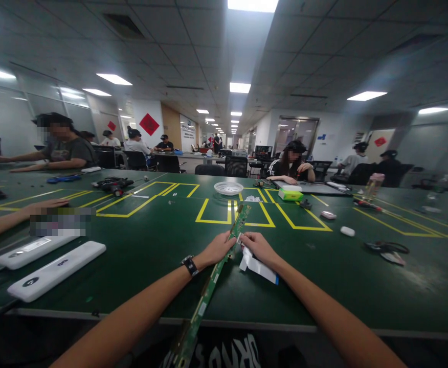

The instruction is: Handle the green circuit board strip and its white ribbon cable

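A long, narrow green circuit board (213,282) slants from near my lap up over the table's front edge. My left hand (219,247) is closed around it toward its far end. Beside it, my right hand (260,246) pinches the end of a white flat ribbon cable (258,266) against the board's right side. The cable is folded and hangs below my right fingers, with a blue tip at its loose end. Whether its pinched end sits in a connector is hidden by the fingers.
A white basket (228,189) stands ahead on the green table (151,255). Two white power strips (57,271) lie at left, near another person's arm (13,220). A green tissue pack (290,194), a white case (347,231) and a black cable coil (387,247) lie right.
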### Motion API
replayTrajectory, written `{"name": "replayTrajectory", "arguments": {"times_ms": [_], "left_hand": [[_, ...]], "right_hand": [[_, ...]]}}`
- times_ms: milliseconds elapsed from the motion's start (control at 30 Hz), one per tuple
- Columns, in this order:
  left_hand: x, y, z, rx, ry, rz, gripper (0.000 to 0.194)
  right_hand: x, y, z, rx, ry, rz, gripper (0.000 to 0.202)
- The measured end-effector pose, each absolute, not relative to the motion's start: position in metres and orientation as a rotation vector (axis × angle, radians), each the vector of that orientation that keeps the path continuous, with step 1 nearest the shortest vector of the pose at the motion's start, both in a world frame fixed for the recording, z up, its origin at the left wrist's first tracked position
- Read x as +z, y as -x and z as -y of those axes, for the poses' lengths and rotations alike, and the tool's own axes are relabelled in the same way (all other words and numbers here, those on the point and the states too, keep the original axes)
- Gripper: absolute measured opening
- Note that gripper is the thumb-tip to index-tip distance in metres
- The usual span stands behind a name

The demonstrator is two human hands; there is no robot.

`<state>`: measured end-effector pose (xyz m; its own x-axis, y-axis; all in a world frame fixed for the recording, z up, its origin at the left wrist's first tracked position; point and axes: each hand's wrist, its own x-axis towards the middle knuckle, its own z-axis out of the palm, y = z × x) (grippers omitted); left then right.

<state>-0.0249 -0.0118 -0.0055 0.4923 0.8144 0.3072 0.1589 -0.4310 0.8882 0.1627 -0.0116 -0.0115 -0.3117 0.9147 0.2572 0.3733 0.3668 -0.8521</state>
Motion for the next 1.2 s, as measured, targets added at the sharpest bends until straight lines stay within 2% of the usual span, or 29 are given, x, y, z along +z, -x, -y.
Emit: {"name": "replayTrajectory", "arguments": {"times_ms": [200,400,533,633,767,933,1200], "left_hand": [[-0.017,0.03,-0.003,0.937,-2.221,-1.221,0.037],[-0.006,0.057,-0.024,0.941,-2.3,-1.722,0.046],[-0.006,0.076,-0.035,0.923,-2.294,-1.815,0.044],[-0.01,0.079,-0.039,0.874,-2.342,-1.819,0.04],[-0.013,0.077,-0.038,0.883,-2.426,-1.796,0.035],[-0.005,0.082,-0.035,1.079,-2.404,-1.933,0.028],[0.002,0.098,-0.045,1.17,-2.343,-1.952,0.023]], "right_hand": [[-0.014,-0.161,0.009,0.423,1.284,2.022,0.033],[-0.021,-0.177,-0.001,0.041,1.531,2.045,0.025],[-0.013,-0.186,0.005,0.021,1.243,2.237,0.014],[-0.008,-0.186,0.012,0.069,1.042,2.444,0.017],[-0.011,-0.189,0.008,-0.045,1.204,2.444,0.019],[-0.015,-0.204,-0.009,-0.131,1.541,2.263,0.018],[-0.018,-0.193,-0.006,-0.144,1.436,2.39,0.027]]}}
